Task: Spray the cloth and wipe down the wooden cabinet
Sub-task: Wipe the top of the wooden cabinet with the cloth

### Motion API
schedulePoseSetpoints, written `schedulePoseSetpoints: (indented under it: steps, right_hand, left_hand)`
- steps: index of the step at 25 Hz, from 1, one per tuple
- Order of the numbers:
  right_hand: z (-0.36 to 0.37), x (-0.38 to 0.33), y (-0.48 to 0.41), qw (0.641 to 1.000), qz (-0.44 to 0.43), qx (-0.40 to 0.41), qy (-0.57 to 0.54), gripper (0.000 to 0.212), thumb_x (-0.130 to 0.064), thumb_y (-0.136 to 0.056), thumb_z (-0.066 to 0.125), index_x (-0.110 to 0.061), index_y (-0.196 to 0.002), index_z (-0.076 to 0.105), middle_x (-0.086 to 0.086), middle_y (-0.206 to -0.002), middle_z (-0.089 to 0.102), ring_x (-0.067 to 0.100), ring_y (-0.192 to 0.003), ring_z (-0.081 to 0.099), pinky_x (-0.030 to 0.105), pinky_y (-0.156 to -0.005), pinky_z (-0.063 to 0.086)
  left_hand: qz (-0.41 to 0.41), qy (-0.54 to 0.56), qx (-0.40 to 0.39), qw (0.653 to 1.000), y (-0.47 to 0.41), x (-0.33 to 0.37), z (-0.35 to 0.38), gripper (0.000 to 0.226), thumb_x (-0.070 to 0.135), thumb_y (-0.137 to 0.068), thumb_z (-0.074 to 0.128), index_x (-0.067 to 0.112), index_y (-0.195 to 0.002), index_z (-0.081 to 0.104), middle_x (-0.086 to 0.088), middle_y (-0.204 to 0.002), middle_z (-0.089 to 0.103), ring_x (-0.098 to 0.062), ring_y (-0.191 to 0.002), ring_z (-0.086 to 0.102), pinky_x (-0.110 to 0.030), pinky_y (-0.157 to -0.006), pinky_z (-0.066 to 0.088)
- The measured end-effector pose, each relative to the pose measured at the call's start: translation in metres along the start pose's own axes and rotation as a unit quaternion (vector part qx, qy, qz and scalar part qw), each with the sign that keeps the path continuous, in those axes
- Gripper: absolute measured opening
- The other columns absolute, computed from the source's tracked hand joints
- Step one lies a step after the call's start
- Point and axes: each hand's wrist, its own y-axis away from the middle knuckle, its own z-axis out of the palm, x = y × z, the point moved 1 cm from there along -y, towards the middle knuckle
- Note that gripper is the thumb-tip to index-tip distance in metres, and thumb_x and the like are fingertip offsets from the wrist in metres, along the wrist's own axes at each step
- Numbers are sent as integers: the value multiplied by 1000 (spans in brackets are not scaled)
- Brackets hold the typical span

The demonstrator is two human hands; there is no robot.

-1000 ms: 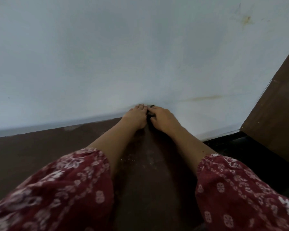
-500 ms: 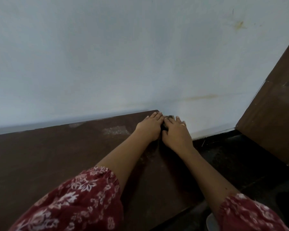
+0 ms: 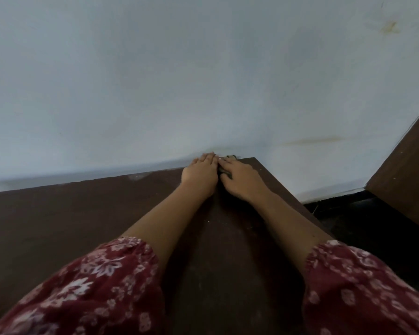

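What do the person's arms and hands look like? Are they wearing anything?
Both arms wear loose dark red sleeves with a white flower print, the left sleeve and the right sleeve, gathered above bare forearms. The left hand and right hand wear no gloves; any rings are too small to tell.

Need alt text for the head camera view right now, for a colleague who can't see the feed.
Both hands, left hand and right hand, press side by side on a dark cloth, mostly hidden beneath them, at the far right corner of the brown wooden cabinet top, against a pale wall. Red floral sleeves fill the foreground; dark floor lies to the right.
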Motion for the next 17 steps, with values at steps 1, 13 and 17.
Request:
schedulePoseSetpoints:
  steps: [1, 13, 17]
  right_hand:
    - [5, -13, -3, 1000, -9, -1, -5, 49, -18, -94, 40, -17, -142, 34, 4, -152, 34, 23, -140, 29, 35, -111, 30]
    - [39, -113, 33, 992, -108, -56, -47, 52, -18, -92, 41, -10, -142, 33, 12, -152, 32, 27, -141, 26, 38, -114, 25]
    - [18, -78, 56, 994, -107, -37, -2, 51, -18, -91, 42, -12, -141, 34, 8, -152, 34, 23, -141, 29, 34, -114, 25]
  left_hand:
    - [-7, -9, -1, 1000, 6, -14, -1, 57, 8, -99, 27, 7, -151, 3, -8, -162, 0, -20, -150, 2, -33, -123, 6]
    - [-109, -15, -57, 992, 119, -79, -18, 61, 7, -98, 31, 5, -151, 1, -9, -161, -4, -20, -150, 0, -33, -121, 5]
    - [-82, 11, -52, 995, 116, -41, -15, 60, 8, -98, 31, 4, -151, 2, -11, -161, -5, -23, -150, -1, -35, -121, 5]
